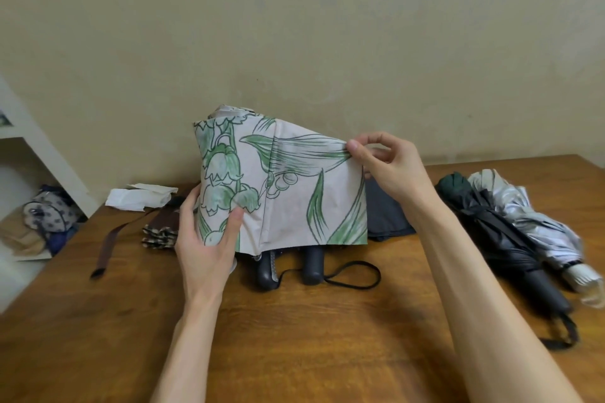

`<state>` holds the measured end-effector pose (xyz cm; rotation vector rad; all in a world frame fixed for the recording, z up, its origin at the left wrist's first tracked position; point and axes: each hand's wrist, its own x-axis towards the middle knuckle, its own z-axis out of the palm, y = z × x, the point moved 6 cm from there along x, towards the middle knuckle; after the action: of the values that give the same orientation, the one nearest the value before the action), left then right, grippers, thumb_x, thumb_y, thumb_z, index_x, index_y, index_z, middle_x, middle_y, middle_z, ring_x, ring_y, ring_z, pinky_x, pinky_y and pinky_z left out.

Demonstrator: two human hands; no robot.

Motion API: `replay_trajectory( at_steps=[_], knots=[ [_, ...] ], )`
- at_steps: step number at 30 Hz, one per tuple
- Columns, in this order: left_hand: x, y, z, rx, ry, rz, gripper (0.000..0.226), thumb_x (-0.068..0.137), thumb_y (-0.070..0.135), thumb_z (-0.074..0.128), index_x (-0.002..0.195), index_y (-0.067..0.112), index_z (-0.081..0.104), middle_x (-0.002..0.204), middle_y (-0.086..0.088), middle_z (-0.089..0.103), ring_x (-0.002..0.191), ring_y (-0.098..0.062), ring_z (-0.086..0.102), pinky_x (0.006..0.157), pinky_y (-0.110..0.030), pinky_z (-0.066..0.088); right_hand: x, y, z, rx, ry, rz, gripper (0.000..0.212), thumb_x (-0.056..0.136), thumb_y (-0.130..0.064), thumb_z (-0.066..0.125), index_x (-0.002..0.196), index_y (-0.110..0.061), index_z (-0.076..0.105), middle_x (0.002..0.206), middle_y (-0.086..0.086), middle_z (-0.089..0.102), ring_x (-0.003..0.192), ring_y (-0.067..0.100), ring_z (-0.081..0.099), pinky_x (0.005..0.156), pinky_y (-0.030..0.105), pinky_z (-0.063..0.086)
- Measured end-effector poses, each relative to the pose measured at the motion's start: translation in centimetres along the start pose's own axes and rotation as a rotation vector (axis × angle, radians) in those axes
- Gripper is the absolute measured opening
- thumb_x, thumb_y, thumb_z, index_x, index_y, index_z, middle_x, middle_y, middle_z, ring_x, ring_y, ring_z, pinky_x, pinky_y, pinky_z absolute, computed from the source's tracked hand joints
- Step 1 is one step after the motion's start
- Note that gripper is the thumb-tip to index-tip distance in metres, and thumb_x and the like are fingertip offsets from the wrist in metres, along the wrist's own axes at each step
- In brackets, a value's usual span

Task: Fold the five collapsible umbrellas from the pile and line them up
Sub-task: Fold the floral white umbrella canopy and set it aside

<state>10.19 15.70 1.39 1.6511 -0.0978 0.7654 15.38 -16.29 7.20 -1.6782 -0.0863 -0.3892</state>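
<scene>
The spread cloth of the floral umbrella (284, 183) hides all but the near handles of two dark umbrellas (312, 263) behind it and part of a grey fabric bundle (389, 216) to its right. The left hand (203, 235) covers the right end of the brown checked umbrella (160, 232). At far left the white shelf (23, 137) is cut by the edge and the bags (49, 216) in it are blurred; near the right edge the pale handle tip of the silver umbrella (530, 216) is blurred too.
</scene>
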Motion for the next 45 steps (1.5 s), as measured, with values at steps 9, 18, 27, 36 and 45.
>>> replay_trajectory(
  at_steps=[9, 18, 27, 36, 45],
  knots=[
    [-0.1, 0.2, 0.1, -0.006, 0.01, -0.017, 0.067, 0.087, 0.037, 0.079, 0.148, 0.023, 0.053, 0.132, 0.028, 0.06, 0.122, 0.014, 0.058, 0.094, -0.003, 0.046, 0.3, 0.3, -0.8, 0.102, -0.009, -0.015, 0.013, 0.09, -0.004, 0.082, 0.097, -0.014, 0.079, 0.084, -0.001, 0.079, 0.079, 0.007, 0.073, 0.078, 0.018, 0.057],
    [0.0, -0.1, -0.2, -0.005, 0.023, -0.016, 0.072, 0.088, 0.036, 0.078, 0.151, 0.014, 0.051, 0.135, 0.013, 0.063, 0.123, 0.012, 0.058, 0.096, -0.004, 0.046, 0.1, 1.9, 0.5, 0.305, 0.094, 0.171, 0.015, 0.085, -0.021, 0.089, 0.088, -0.01, 0.08, 0.088, 0.001, 0.08, 0.077, 0.007, 0.069, 0.074, 0.022, 0.053],
    [0.0, -0.3, -0.1, -0.011, 0.016, -0.018, 0.072, 0.088, 0.035, 0.079, 0.151, 0.013, 0.051, 0.135, 0.008, 0.065, 0.125, 0.006, 0.06, 0.096, -0.007, 0.048, 0.2, 1.0, 0.7, 0.277, 0.064, 0.052, 0.017, 0.095, -0.013, 0.079, 0.107, -0.001, 0.08, 0.106, 0.018, 0.08, 0.092, 0.017, 0.071, 0.085, 0.031, 0.057],
    [0.0, -0.5, 0.1, -0.013, 0.014, -0.017, 0.07, 0.087, 0.038, 0.08, 0.149, 0.022, 0.052, 0.134, 0.027, 0.06, 0.124, 0.01, 0.059, 0.096, -0.006, 0.048, -0.2, -0.1, 0.6, 0.161, 0.093, -0.039, 0.02, 0.096, -0.03, 0.079, 0.092, -0.011, 0.081, 0.093, 0.006, 0.081, 0.086, 0.014, 0.073, 0.083, 0.035, 0.057],
    [0.2, -0.8, -0.1, -0.011, 0.022, -0.019, 0.071, 0.086, 0.046, 0.079, 0.149, 0.027, 0.053, 0.135, 0.026, 0.062, 0.127, 0.003, 0.06, 0.099, -0.011, 0.05, -0.1, -1.3, -0.3, -0.024, -0.022, -0.163, 0.013, 0.094, -0.02, 0.081, 0.103, -0.011, 0.081, 0.074, -0.002, 0.075, 0.074, 0.006, 0.068, 0.073, 0.021, 0.053]
  ],
)
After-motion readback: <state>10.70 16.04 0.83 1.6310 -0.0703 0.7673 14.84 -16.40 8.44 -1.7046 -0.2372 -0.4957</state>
